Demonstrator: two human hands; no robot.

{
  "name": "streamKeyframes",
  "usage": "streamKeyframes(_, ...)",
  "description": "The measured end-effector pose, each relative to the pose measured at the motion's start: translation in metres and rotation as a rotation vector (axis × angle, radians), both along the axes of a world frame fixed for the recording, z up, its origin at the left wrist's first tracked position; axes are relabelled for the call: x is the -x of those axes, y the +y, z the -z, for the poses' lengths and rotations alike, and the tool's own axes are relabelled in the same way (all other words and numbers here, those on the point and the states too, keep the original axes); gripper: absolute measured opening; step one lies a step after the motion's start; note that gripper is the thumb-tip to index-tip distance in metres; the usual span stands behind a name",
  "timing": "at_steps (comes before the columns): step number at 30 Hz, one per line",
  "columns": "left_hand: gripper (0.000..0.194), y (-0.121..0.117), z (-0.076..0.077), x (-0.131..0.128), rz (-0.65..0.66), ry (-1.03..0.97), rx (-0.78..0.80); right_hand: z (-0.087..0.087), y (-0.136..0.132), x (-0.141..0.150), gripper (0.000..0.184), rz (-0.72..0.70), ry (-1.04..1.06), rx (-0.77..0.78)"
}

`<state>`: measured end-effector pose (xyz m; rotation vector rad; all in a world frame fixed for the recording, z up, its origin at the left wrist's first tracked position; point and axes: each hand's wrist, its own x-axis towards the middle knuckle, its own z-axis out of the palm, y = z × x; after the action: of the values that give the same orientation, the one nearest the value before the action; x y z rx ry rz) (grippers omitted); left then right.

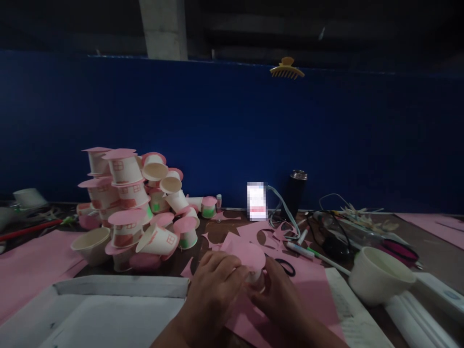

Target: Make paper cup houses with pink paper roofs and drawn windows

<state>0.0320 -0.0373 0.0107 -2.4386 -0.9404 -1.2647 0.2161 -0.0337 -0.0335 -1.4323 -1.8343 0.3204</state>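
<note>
The left hand (pixel 215 282) and right hand (pixel 277 295) close in from either side on a small paper cup (pixel 256 277), their fingers bent and holding it between them. Most of the cup's wall is hidden behind the fingers, and its lower end is hard to make out. It stands roughly upright, long axis near vertical, over the pink paper (pixel 315 285) on the tabletop in front of the person. A flat, round pink disc (pixel 250 254) caps the pale cup and overhangs it. Whether the cup's mouth or base is uppermost cannot be told.

Just beyond the right hand lies a black loop (pixel 285 267), then a marker (pixel 300 250). Left of the hands, disc-topped paper cups (pixel 126 191) with drawn windows are piled up; nearer is a white tray (pixel 119 286), cut off below. Farther back stand a phone with a blurred screen (pixel 256 200) and a dark bottle (pixel 294 195).
</note>
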Motion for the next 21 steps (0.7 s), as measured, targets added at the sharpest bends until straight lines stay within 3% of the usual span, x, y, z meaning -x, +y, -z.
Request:
streamKeyframes(9, 0.007, 0.0033, -0.0011, -0.0003, 0.064, 0.115, 0.080, 0.0001, -0.0007, 0.0005, 0.018, 0.027, -0.066, 0.079)
streamKeyframes(17, 0.008, -0.0038, -0.0074, -0.0007, 0.056, 0.146, 0.213, 0.0040, -0.0011, -0.0002, 0.023, -0.007, -0.068, 0.078)
streamKeyframes(21, 0.009, -0.0024, -0.0054, -0.0008, 0.084, 0.161, 0.208, -0.0048, -0.0015, 0.0003, 0.032, -0.055, 0.001, 0.097)
